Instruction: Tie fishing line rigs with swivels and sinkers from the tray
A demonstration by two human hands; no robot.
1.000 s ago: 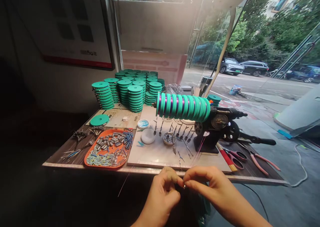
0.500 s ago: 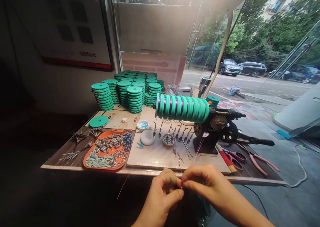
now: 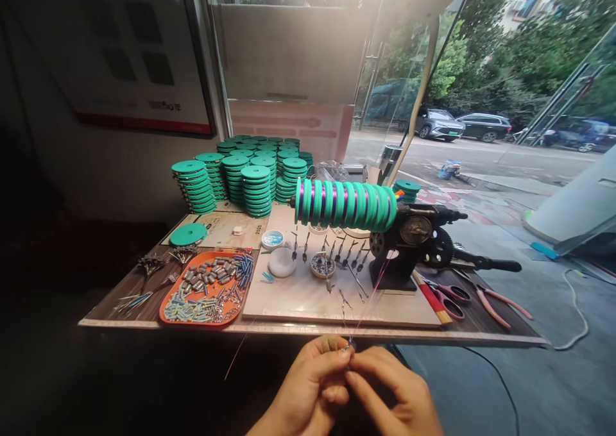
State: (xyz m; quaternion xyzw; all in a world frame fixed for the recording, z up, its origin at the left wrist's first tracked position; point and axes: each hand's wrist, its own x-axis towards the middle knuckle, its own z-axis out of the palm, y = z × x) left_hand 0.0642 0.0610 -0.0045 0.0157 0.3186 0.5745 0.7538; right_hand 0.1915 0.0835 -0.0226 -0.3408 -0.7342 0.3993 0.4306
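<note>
My left hand (image 3: 312, 381) is closed in front of the table edge, thumb and forefinger pinching a small dark metallic piece (image 3: 350, 344) on thin fishing line (image 3: 373, 300). Close against it, my right hand (image 3: 397, 388) is closed too, its thumb and fingertips pinched on the line just below that piece. The fine end between the fingers is too small to make out. The pink line runs up toward a hand-cranked winder (image 3: 414, 231). Green foam line spools (image 3: 344, 205) wound with purple line sit in a row on its shaft.
An orange tray (image 3: 166, 311) holds sinkers and small tubes. Several small rigs hang or lie around a bowl of metal beads (image 3: 323, 267). Scissors (image 3: 450, 301) and pliers (image 3: 495, 304) lie at right. Stacked green spools (image 3: 256, 192) stand at the back.
My right hand has swung down and inward, its forearm leaving view, and now meets the left from below. The small dark piece shows at my left fingertips. The view has shifted slightly.
</note>
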